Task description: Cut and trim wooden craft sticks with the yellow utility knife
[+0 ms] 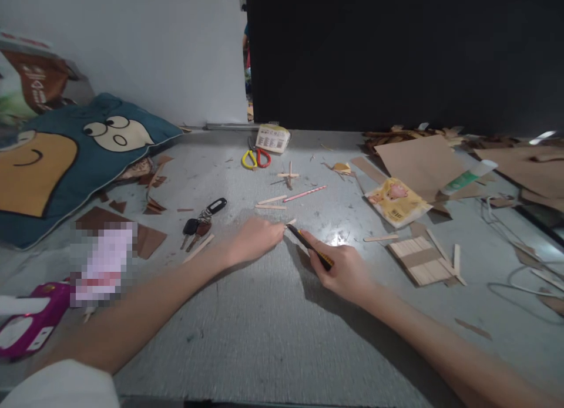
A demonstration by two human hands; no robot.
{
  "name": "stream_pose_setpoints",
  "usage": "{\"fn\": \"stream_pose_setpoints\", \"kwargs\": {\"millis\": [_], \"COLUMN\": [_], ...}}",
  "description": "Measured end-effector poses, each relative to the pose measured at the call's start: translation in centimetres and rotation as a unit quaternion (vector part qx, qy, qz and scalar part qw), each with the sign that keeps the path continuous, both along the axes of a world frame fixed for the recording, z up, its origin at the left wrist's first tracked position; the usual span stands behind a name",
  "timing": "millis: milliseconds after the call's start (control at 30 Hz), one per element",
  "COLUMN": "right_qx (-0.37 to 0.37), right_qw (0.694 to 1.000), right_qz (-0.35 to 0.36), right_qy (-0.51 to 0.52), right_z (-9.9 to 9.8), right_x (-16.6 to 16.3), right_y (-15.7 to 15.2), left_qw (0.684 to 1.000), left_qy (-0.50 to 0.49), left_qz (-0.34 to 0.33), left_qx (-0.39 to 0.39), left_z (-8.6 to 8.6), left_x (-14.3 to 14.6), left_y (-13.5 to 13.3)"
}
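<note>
In the head view, the left hand (pixel 257 239) has its fingertips pinched on a pale, narrow wooden stick (pixel 292 222), low over the grey table (pixel 247 326). The right hand (pixel 346 267) is wrapped around a black-and-yellow utility knife (pixel 304 240), its tip at the stick, just beside the left fingertips. To the right lies a flat, yellow printed packet (pixel 396 201), its contents hidden. Near it, a brown paper band (pixel 420 257) wraps a bundle of pale flat wooden sticks (pixel 403 255). Farther back, a white labelled packet (pixel 272 138) sits by red-and-yellow-handled scissors (pixel 263 158); its contents cannot be seen.
</note>
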State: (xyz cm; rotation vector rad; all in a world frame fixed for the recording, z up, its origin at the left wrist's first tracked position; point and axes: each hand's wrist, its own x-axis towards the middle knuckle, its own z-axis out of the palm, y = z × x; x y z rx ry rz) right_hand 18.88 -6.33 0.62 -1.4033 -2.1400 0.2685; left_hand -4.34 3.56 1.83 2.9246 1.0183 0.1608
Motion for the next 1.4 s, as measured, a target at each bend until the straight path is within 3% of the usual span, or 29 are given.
{"fn": "stream_pose_setpoints", "kwargs": {"millis": [367,500,600,767,867,967,1167,1400], "right_qx": [-0.052,-0.064,-0.06,-0.016,-0.012,-0.005,0.023,0.029], "right_qw": [0.998,0.997,0.992,0.978,0.978,0.979,0.982,0.986], "right_qz": [-0.003,-0.007,-0.022,-0.056,-0.055,-0.044,-0.025,-0.008], "right_qy": [0.032,0.039,0.105,0.199,0.2,0.199,0.187,0.164], "right_z": [0.5,0.4,0.2,0.2,0.1,0.0,-0.3,0.1], "right_x": [-0.5,-0.5,-0.6,-0.3,-0.1,0.1,0.1,-0.1], "right_y": [0.8,0.9,0.7,-0.1,-0.4,-0.6,-0.9,-1.1], "left_qw": [1.0,1.0,0.998,0.983,0.951,0.923,0.911,0.931], "left_qy": [-0.014,-0.024,-0.04,-0.128,-0.206,-0.253,-0.281,-0.251], "left_qz": [-0.007,0.011,0.041,0.079,0.069,0.066,0.054,0.04], "left_qx": [0.007,0.001,-0.009,-0.108,-0.22,-0.282,-0.297,-0.261], "left_z": [-0.2,-0.1,0.1,0.1,0.0,0.1,0.1,0.0], "left_x": [-0.3,-0.2,-0.1,-0.5,-1.1,-1.4,-1.6,-1.3], "left_y": [0.1,-0.3,-0.5,-0.4,-0.3,-0.5,-0.7,-0.7]}}
